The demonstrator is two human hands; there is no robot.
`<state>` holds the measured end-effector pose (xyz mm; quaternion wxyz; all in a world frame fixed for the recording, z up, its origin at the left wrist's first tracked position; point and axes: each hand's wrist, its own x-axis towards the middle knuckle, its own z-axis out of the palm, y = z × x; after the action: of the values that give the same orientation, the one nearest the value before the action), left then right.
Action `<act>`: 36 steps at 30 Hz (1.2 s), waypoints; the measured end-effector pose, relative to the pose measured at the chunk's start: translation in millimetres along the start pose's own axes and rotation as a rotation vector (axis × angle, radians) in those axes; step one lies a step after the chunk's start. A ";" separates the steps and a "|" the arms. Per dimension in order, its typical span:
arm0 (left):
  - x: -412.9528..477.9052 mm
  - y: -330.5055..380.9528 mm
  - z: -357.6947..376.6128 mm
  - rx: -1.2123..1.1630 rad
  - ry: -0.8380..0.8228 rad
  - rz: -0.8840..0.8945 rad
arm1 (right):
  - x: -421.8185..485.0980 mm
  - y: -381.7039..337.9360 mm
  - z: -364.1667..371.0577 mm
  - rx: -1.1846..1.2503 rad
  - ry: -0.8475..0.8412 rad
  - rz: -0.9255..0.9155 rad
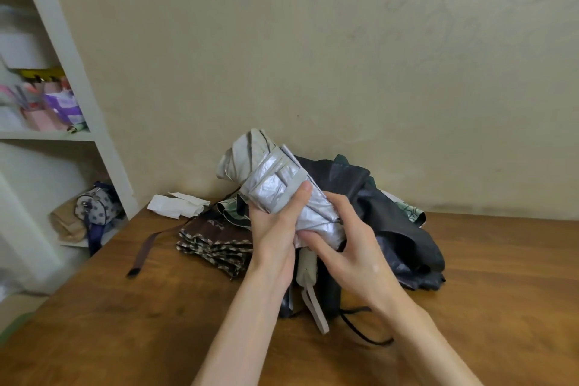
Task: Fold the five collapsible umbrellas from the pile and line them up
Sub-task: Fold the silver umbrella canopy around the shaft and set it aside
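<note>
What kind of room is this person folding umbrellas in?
Likely a room in a home, not a workshop: a brown wooden table against a plain beige wall, white built-in shelves holding stationery clutter and a small patterned handbag.

Wooden table (125, 323), brown patterned umbrella (213, 244), dark umbrella heap (404, 229), white paper (178, 205) at back

Your left forearm (247, 323) and right forearm (416, 332) are bare down to the bottom edge of the view, slim and smooth. The left hand (272, 235) and right hand (354, 247) are bare too, with long thin fingers. The left thumbnail is short and plain. One small glossy spot sits on the back of the right hand.
</note>
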<state>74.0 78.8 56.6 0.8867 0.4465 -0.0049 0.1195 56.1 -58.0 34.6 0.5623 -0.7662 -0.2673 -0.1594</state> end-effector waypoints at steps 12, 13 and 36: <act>-3.5 -2.5 -0.4 0.117 -0.164 0.037 | 0.9 -11.2 -25.3 0.633 -0.299 0.467; -4.1 -2.7 -0.9 0.120 -0.173 0.037 | 0.7 -10.4 -24.5 0.696 -0.317 0.497; -7.5 8.5 7.0 0.267 -0.221 -0.047 | 13.5 -9.3 -29.4 -0.482 0.400 -0.248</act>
<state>65.6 76.5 66.7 0.8162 0.5706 -0.0761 0.0484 63.2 -80.6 58.5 0.3824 -0.7923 -0.1974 -0.4327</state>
